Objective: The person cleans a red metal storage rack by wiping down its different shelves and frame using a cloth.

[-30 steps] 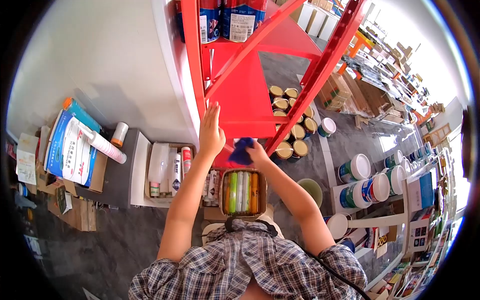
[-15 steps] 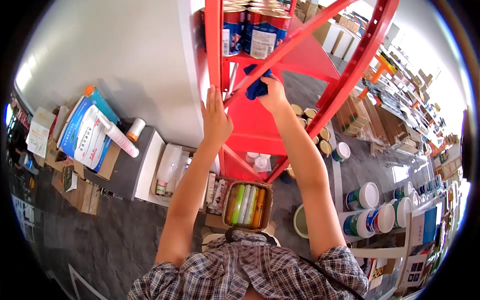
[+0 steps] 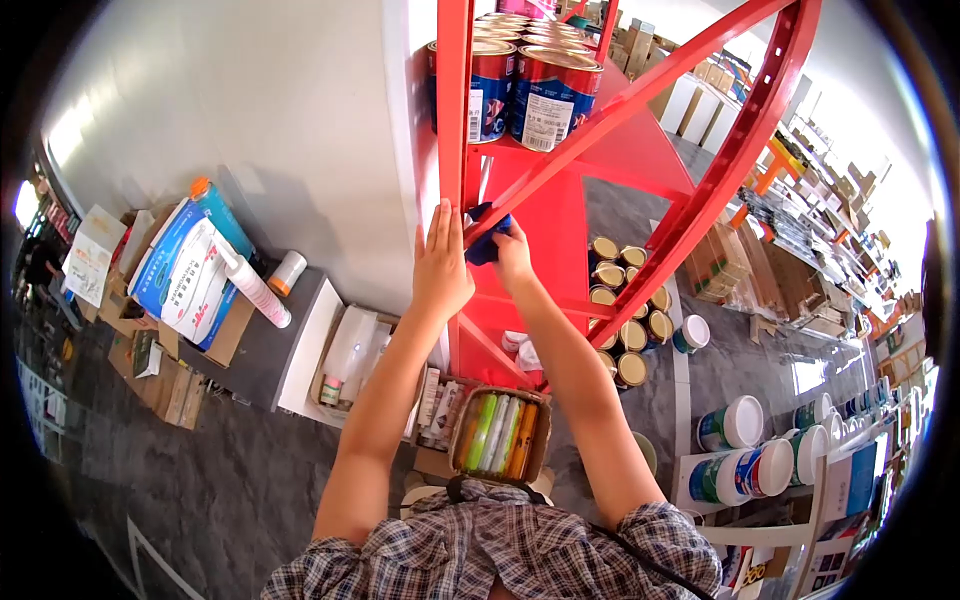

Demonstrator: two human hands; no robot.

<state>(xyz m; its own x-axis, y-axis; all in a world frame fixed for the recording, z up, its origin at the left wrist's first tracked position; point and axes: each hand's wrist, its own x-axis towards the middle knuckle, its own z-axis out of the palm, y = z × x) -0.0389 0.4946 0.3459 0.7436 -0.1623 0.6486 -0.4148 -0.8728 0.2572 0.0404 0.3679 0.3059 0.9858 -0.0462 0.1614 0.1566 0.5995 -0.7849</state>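
Observation:
My left hand point(image 3: 441, 262) lies flat with straight fingers against the upright post of the red metal rack point(image 3: 453, 110). In my right hand point(image 3: 514, 262) is a bunched dark blue cloth point(image 3: 488, 237), pressed around the lower end of the slanting red brace point(image 3: 580, 135), close to the post. Part of the cloth is hidden behind my fingers and the brace. On the shelf above my hands stand several blue and red cans point(image 3: 548, 100) with gold lids.
Gold-lidded cans point(image 3: 632, 338) stand on the floor right of the rack. Below my arms is a carton of coloured tubes point(image 3: 497, 440). A grey cabinet point(image 3: 290, 345) at left carries a sealant cartridge point(image 3: 258, 290) and boxes. White buckets point(image 3: 742, 422) stand at right.
My right hand has slid the cloth down and left along the brace toward the post. My left hand stays on the post. The view has shifted slightly.

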